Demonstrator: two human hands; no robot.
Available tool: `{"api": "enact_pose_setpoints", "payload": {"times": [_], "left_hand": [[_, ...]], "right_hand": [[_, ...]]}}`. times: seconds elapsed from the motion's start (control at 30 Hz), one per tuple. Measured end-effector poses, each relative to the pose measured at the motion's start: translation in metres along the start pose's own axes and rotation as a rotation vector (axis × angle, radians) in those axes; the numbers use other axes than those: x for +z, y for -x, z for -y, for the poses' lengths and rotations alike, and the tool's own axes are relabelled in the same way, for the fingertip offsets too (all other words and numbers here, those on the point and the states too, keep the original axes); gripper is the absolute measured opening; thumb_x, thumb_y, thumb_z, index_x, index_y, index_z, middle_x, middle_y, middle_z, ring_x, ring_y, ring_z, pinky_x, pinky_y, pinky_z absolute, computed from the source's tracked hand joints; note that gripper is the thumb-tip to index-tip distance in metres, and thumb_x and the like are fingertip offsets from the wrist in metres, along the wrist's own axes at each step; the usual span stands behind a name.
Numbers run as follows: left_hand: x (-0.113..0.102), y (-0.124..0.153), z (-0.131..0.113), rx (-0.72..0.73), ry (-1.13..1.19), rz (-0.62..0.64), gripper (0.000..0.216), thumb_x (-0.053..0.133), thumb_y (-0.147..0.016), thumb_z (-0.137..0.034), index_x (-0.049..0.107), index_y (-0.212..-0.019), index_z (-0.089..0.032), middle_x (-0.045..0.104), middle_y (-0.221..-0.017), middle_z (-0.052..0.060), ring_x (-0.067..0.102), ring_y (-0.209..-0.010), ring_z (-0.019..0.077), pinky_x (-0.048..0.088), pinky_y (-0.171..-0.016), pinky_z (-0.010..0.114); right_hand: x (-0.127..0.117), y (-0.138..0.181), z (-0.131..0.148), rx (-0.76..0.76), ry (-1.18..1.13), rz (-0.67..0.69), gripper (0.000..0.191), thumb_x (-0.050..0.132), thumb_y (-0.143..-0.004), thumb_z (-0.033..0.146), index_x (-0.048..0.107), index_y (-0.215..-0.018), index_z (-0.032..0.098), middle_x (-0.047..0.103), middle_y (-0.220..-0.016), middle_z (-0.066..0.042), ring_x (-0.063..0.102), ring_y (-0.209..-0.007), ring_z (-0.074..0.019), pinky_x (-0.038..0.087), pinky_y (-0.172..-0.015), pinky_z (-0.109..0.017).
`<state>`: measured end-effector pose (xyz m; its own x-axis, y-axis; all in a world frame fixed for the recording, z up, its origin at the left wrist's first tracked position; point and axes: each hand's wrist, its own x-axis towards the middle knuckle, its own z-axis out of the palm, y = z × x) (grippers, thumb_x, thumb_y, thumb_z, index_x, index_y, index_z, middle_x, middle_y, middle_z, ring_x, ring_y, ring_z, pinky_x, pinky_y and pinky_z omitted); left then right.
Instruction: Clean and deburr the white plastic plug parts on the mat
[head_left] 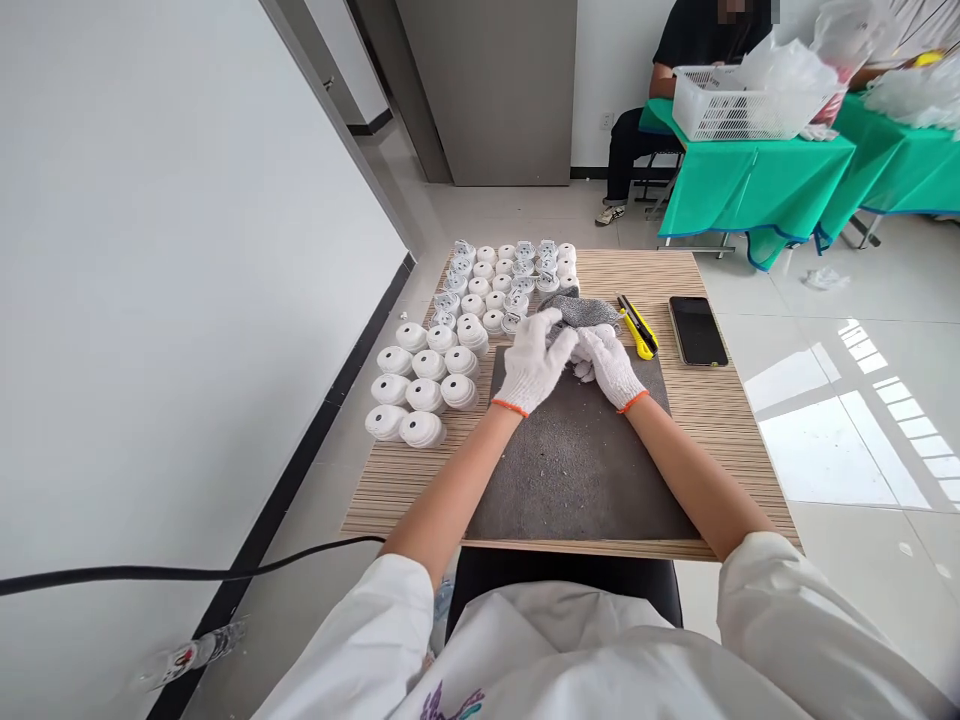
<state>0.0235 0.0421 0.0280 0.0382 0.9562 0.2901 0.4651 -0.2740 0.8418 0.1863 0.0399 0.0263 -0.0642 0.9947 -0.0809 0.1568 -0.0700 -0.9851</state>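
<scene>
Both my hands wear white knit gloves with orange cuffs and meet over the far end of a dark grey mat [577, 460] on a wooden table [720, 420]. My left hand [532, 362] has its fingers curled around a small white piece [579, 368]. My right hand [611, 362] is closed on the same piece from the right. A grey cloth [581, 310] lies just beyond the hands. Several white round plastic parts [424, 385] are lined up in rows to the left.
More small white parts [510, 275] stand at the table's far left. A yellow utility knife [637, 328] and a black phone [697, 330] lie to the right. A seated person [675, 60] sits behind green-covered tables [750, 180] with a white basket [739, 100]. A black cable [187, 572] crosses the lower left.
</scene>
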Motion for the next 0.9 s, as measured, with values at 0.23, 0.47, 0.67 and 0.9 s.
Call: {"api": "enact_pose_setpoints", "payload": {"times": [0.23, 0.47, 0.67, 0.9], "left_hand": [[0.014, 0.002, 0.030, -0.062, 0.071, 0.077, 0.028, 0.061, -0.112, -0.048, 0.074, -0.129, -0.031, 0.078, -0.142, 0.007, 0.071, -0.138, 0.0265, 0.049, -0.128, 0.048], [0.011, 0.003, 0.025, -0.118, 0.211, 0.032, 0.020, 0.059, -0.110, -0.034, 0.078, -0.114, -0.030, 0.083, -0.135, 0.003, 0.073, -0.135, 0.0246, 0.051, -0.128, 0.047], [0.005, 0.009, 0.023, -0.041, 0.272, 0.130, 0.037, 0.062, -0.110, -0.057, 0.079, -0.128, -0.031, 0.078, -0.150, 0.004, 0.067, -0.148, 0.0279, 0.044, -0.137, 0.050], [0.004, 0.007, 0.025, -0.084, 0.207, 0.101, 0.053, 0.046, -0.115, -0.066, 0.077, -0.139, -0.030, 0.072, -0.160, 0.005, 0.059, -0.159, 0.0264, 0.037, -0.142, 0.047]], "right_hand": [[0.005, -0.005, -0.015, 0.079, 0.056, -0.145, 0.049, 0.073, -0.089, 0.069, 0.059, -0.105, 0.026, 0.067, -0.079, 0.003, 0.064, -0.062, -0.0145, 0.056, -0.057, -0.027], [0.000, -0.002, -0.011, -0.065, 0.273, -0.108, 0.073, 0.090, -0.062, 0.077, 0.055, -0.102, 0.026, 0.070, -0.096, -0.004, 0.066, -0.089, -0.0238, 0.055, -0.082, -0.040], [0.001, -0.002, -0.022, -0.019, 0.335, -0.101, 0.052, 0.057, -0.093, 0.081, 0.049, -0.099, 0.030, 0.058, -0.073, 0.002, 0.058, -0.066, -0.0206, 0.051, -0.066, -0.036], [0.003, 0.000, -0.021, 0.095, 0.001, -0.021, 0.074, 0.044, -0.091, 0.100, 0.055, -0.090, 0.027, 0.062, -0.065, -0.001, 0.056, -0.048, -0.0156, 0.047, -0.044, -0.030]]}}
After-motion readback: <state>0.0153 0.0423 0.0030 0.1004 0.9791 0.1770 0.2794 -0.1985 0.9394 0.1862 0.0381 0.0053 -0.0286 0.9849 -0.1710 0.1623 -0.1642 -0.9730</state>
